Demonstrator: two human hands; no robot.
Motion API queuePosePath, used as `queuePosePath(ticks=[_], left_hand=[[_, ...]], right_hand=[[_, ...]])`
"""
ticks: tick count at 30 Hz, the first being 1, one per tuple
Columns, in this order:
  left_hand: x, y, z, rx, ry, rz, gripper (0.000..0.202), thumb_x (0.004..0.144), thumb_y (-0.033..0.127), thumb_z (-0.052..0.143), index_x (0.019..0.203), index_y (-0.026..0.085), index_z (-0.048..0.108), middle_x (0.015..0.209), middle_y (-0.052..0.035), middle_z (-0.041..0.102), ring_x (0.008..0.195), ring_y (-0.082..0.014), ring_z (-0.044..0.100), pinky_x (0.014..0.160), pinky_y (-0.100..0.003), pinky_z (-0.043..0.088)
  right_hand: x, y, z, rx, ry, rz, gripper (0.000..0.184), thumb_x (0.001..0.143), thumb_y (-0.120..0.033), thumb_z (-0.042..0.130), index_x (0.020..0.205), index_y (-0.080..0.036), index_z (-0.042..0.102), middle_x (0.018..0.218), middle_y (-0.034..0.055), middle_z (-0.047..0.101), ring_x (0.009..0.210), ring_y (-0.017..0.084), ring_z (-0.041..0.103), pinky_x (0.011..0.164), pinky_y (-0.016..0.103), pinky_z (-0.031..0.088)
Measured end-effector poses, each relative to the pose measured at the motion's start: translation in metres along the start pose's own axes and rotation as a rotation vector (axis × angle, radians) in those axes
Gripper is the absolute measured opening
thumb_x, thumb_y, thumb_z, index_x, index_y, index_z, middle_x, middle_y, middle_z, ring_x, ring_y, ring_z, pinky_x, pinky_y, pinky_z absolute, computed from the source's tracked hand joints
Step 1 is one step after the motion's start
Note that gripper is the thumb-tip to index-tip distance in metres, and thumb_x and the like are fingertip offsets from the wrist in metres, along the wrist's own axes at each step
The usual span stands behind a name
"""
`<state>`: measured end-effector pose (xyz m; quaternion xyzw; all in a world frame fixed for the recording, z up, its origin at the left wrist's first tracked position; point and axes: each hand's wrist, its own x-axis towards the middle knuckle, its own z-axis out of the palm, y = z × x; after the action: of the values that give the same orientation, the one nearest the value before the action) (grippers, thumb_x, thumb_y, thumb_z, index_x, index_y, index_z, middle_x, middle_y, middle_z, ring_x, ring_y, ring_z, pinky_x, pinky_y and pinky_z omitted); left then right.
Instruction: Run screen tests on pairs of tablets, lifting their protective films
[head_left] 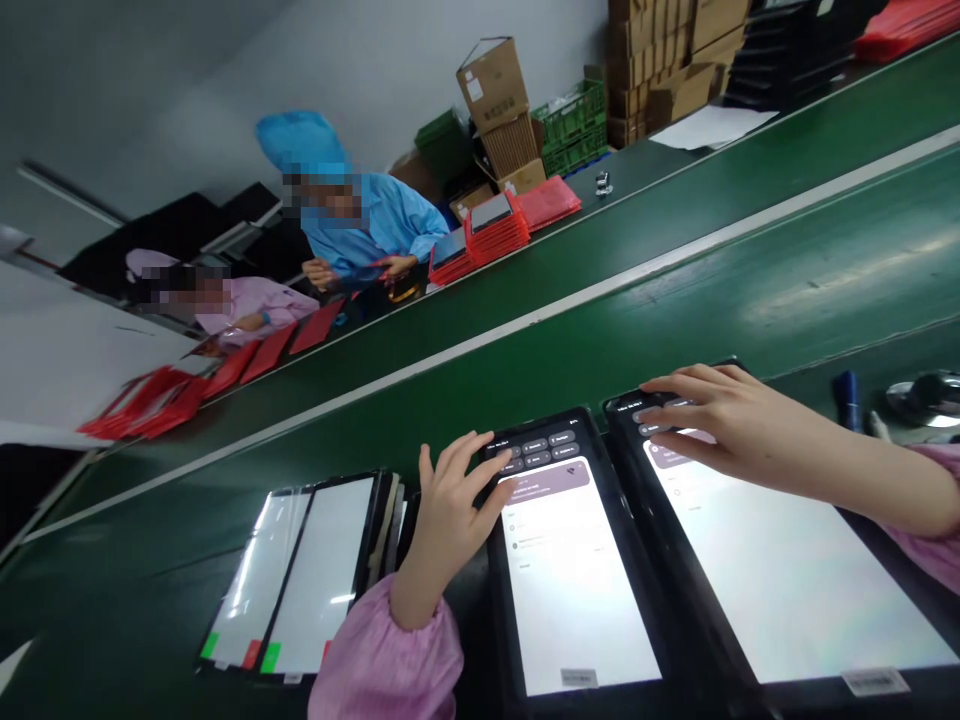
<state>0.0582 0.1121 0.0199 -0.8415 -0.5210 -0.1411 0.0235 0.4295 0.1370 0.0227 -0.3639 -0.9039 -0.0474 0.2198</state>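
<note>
The near table [750, 330] and the far table [525, 300], both green belts, ran diagonally across the view, divided by one white strip [570, 302]. Beyond them stood stacked cardboard boxes [495, 85], two green crates [574, 120], and red trays [547, 200] too overlapped to count. Two co-workers worked at the far side, one in a blue coat [375, 225] and one in pink [255, 305].

Two lit tablets lay flat on the near table, the left tablet [570, 580] and the right tablet [787, 570], almost side by side. The hands were well apart, one on each. The left hand [457, 510] rested its spread fingers at the tablet's upper edge, and the right hand [735, 425] lay across the top of its screen. Neither was clamped.

Further left lay two glass panels [289, 570], carrying two green tags [270, 658] and two red tags [251, 655]. At the right sat one dark blue cylinder [847, 400] and one silver object [926, 395].
</note>
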Motion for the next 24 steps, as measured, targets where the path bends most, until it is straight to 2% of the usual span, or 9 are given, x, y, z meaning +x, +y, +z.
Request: queuePosePath(ticks=[7,12,14,16,18,20,22,24], left_hand=[[-0.002,0.0,0.0,0.016,-0.006,0.003,0.028,0.103,0.034,0.055,0.121,0.032,0.077,0.134,-0.0119,0.071,0.13,-0.0359,0.063,0.116,-0.082,0.03],[0.002,0.002,0.001,0.056,0.001,0.029,0.029,0.104,0.033,0.053,0.12,0.031,0.077,0.131,-0.0113,0.072,0.129,-0.0344,0.064,0.118,-0.079,0.03],[-0.001,0.006,0.0,0.077,0.029,0.037,0.029,0.104,0.033,0.053,0.12,0.03,0.076,0.13,-0.012,0.073,0.128,-0.0345,0.065,0.119,-0.077,0.03],[-0.011,0.012,-0.001,0.079,0.117,0.033,0.029,0.104,0.033,0.053,0.124,0.027,0.072,0.132,-0.0138,0.072,0.127,-0.0347,0.066,0.121,-0.076,0.029],[-0.027,0.017,-0.002,0.036,0.227,0.023,0.031,0.104,0.033,0.053,0.131,0.024,0.065,0.132,-0.0145,0.072,0.125,-0.0322,0.068,0.123,-0.069,0.032],[-0.041,0.02,-0.001,-0.024,0.277,0.025,0.034,0.105,0.032,0.052,0.137,0.025,0.058,0.129,-0.0128,0.073,0.122,-0.0278,0.069,0.124,-0.059,0.036],[-0.043,0.022,0.001,-0.053,0.258,0.048,0.034,0.107,0.034,0.049,0.139,0.026,0.055,0.127,-0.0115,0.073,0.121,-0.0254,0.07,0.124,-0.054,0.039],[-0.031,0.025,0.003,-0.051,0.216,0.071,0.035,0.108,0.038,0.046,0.139,0.026,0.054,0.13,-0.0124,0.073,0.122,-0.0262,0.069,0.124,-0.058,0.038]], right_hand=[[0.0,0.001,0.004,-0.002,0.006,0.004,0.051,0.113,-0.038,0.034,0.105,-0.024,0.082,0.12,0.0122,0.076,0.1,0.032,0.071,0.074,0.044,0.054],[0.003,0.002,0.01,0.068,-0.016,0.064,0.046,0.112,-0.037,0.038,0.103,-0.026,0.082,0.124,0.0118,0.074,0.109,0.033,0.069,0.081,0.047,0.056],[0.001,0.004,0.005,0.082,0.033,0.043,0.043,0.111,-0.038,0.04,0.105,-0.025,0.081,0.128,0.0121,0.073,0.113,0.034,0.069,0.086,0.051,0.056],[-0.008,0.005,-0.008,0.101,0.14,0.068,0.037,0.11,-0.039,0.045,0.11,-0.026,0.079,0.129,0.0116,0.073,0.113,0.034,0.069,0.089,0.053,0.056],[-0.025,0.007,-0.022,0.159,0.261,0.192,0.029,0.107,-0.038,0.051,0.114,-0.028,0.077,0.125,0.0101,0.074,0.109,0.032,0.071,0.089,0.052,0.059],[-0.044,0.009,-0.032,0.264,0.326,0.381,0.024,0.104,-0.039,0.057,0.114,-0.03,0.076,0.12,0.0088,0.075,0.106,0.031,0.072,0.088,0.049,0.061],[-0.059,0.014,-0.032,0.418,0.317,0.573,0.027,0.102,-0.046,0.061,0.118,-0.03,0.074,0.122,0.0092,0.075,0.11,0.031,0.073,0.091,0.048,0.063],[-0.066,0.023,-0.023,0.596,0.289,0.733,0.04,0.098,-0.056,0.064,0.126,-0.029,0.071,0.131,0.0102,0.073,0.119,0.032,0.071,0.097,0.049,0.062]])
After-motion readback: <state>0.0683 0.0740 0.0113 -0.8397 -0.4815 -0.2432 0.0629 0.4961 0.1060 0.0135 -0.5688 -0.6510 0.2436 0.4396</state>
